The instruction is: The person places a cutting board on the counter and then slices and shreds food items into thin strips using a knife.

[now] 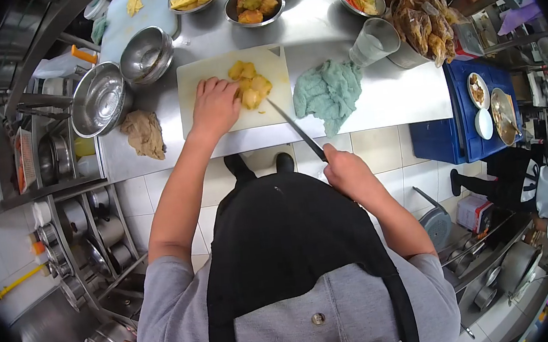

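Here, right hand (351,173) grips knife (298,131) slanting forward-left; loose left hand (215,105) touches slices (254,94).

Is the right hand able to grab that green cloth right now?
Probably not while the right hand is wrapped around the knife. Otherwise the way looks free: the green cloth lies close by, with nothing seen covering it.

No lettering can be read; the red-and-white box (473,213) may bear print, too small to tell.
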